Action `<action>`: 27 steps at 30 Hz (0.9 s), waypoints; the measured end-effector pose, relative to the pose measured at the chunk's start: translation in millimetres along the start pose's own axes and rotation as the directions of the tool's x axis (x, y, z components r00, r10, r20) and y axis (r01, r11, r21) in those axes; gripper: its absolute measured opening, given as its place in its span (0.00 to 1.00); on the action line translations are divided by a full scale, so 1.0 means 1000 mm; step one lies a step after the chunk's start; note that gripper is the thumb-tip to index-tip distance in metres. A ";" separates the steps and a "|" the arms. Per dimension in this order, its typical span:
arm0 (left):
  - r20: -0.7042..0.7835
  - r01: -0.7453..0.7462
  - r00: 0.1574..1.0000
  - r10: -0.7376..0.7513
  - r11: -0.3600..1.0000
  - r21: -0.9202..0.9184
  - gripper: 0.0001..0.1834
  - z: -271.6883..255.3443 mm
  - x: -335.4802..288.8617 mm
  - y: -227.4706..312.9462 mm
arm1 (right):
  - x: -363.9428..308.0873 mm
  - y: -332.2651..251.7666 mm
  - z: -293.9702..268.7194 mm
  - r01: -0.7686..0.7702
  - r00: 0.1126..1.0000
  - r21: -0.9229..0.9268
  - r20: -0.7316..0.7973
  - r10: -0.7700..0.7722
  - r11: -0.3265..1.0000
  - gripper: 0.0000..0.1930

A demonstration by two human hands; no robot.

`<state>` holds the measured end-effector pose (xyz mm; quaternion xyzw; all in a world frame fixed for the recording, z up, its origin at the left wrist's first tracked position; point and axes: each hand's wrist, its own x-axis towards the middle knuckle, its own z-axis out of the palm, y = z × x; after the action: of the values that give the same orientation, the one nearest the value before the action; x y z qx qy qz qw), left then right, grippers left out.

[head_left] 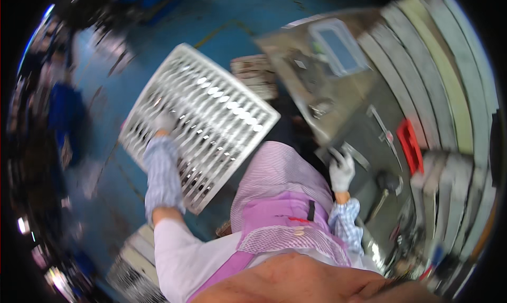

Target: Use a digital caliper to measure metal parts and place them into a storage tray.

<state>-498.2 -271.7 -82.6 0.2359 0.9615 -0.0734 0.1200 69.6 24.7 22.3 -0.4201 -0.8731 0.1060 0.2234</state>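
My left hand (165, 122), in a pale glove, reaches over a white slotted tray (198, 53) holding rows of small shiny metal parts. Motion blur smears its fingers, so I cannot tell whether they grip one of the parts. My right hand (342, 171), in a white glove, is above the grey work table (346, 126), fingers stretched and apart. Beside its fingertips lies a flat metal strip (357, 156); no hold on it shows.
A clear plastic box (338, 47) stands at the table's far end. To the right are a caliper-like metal tool (384, 131), a red holder (410, 145) and tall stacks of pale trays (428, 65). More stacked trays (138, 255) stand low at left on the blue floor (222, 31).
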 end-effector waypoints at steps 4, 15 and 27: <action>-0.099 -0.374 0.926 0.365 0.845 -0.382 0.19 -0.051 -0.106 0.101 | 0.017 -0.039 -0.027 -0.219 0.971 0.406 0.182 0.157 0.887 0.13; -0.362 -0.646 0.669 0.649 0.268 -0.714 0.17 -0.075 -0.300 0.392 | 0.018 0.040 -0.084 -0.625 0.780 0.532 0.402 0.479 0.572 0.14; -0.430 -0.863 0.479 0.765 0.321 -0.390 0.27 -0.069 -0.317 0.451 | 0.008 0.093 -0.083 -0.514 0.857 0.607 0.348 0.380 0.605 0.09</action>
<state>-27.0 -0.3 29.6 0.6458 0.6900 0.3028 0.1230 169.2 88.9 62.6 -0.5017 -0.6544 0.5092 0.2463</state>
